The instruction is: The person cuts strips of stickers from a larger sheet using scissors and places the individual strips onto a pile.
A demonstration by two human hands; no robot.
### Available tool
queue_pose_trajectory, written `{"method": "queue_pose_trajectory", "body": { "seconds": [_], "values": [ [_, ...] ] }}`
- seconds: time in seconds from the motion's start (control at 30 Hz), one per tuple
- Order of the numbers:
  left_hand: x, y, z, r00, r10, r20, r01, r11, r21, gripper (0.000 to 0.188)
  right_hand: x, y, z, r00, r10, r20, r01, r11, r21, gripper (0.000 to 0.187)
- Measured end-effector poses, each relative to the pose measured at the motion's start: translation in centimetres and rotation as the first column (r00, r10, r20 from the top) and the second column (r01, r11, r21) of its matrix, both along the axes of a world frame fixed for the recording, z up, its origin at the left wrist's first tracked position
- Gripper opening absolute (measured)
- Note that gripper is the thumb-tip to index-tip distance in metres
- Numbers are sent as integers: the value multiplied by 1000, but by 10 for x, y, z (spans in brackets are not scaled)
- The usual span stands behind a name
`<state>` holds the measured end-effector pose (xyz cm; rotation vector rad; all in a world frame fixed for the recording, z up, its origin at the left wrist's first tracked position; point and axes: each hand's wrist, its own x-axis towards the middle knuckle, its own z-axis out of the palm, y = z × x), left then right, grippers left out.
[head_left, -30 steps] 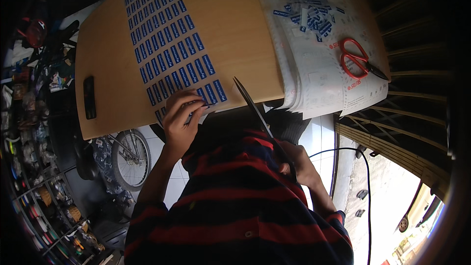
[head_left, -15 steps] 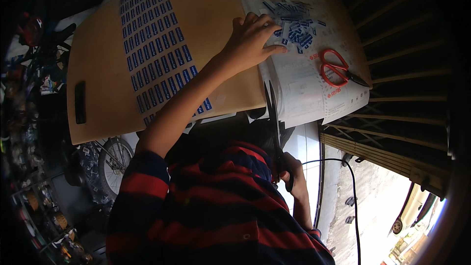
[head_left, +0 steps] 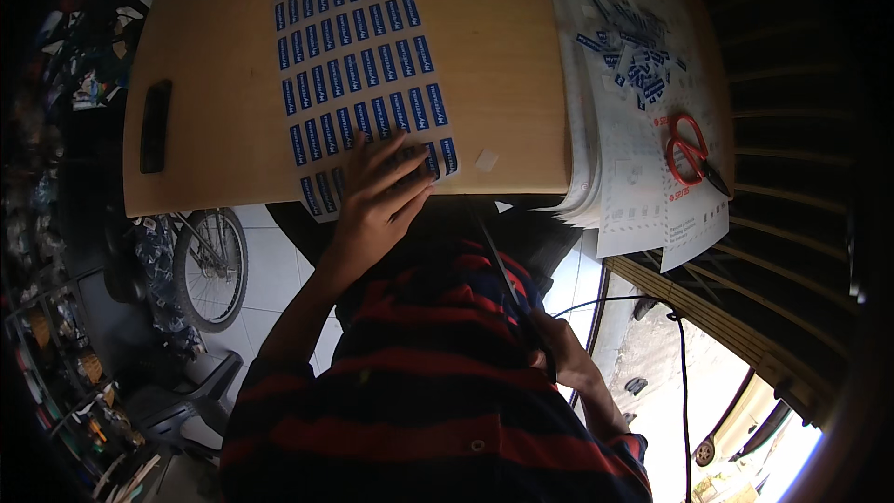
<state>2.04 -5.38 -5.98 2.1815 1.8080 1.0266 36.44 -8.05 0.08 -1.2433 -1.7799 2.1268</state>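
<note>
My left hand (head_left: 380,194) lies with its fingers spread on the near end of a long sheet of blue labels (head_left: 349,74), on a wooden table (head_left: 503,65). Its fingertips cover some labels of the lowest rows. Low at my right side, my right hand (head_left: 564,350) is closed round dark-handled scissors (head_left: 503,270). Their long blades point up toward the table's near edge; the handle is partly hidden by the fingers. A small pale scrap (head_left: 486,161) rests on the wood just right of the sheet.
Cut blue labels (head_left: 643,61) are heaped on white printed plastic sheets (head_left: 615,196) at the right. Red-handled scissors (head_left: 687,151) lie there too. A dark phone-shaped slab (head_left: 155,126) is at the table's left. A bicycle wheel (head_left: 211,270), a black cable (head_left: 683,382) and a slatted gate (head_left: 782,158) surround me.
My left hand has moved from beside the heap of cut labels to the near end of the label sheet. My right hand still grips the scissors low down. The view has shifted.
</note>
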Motion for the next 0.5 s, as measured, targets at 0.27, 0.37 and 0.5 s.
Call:
{"method": "queue_pose_trajectory", "body": {
  "seconds": [0.27,0.37,0.5],
  "values": [
    [26,3,8,986,125,111,-146,969,198,26,-37,-9,13,991,-114,63,110,992,65,80],
    [28,0,2,986,138,88,-154,968,198,24,-44,-9,9,988,-122,91,111,987,119,79],
    [32,-2,1,986,137,98,-156,962,225,22,-63,-3,22,981,-149,126,128,978,162,79]
  ]
}}
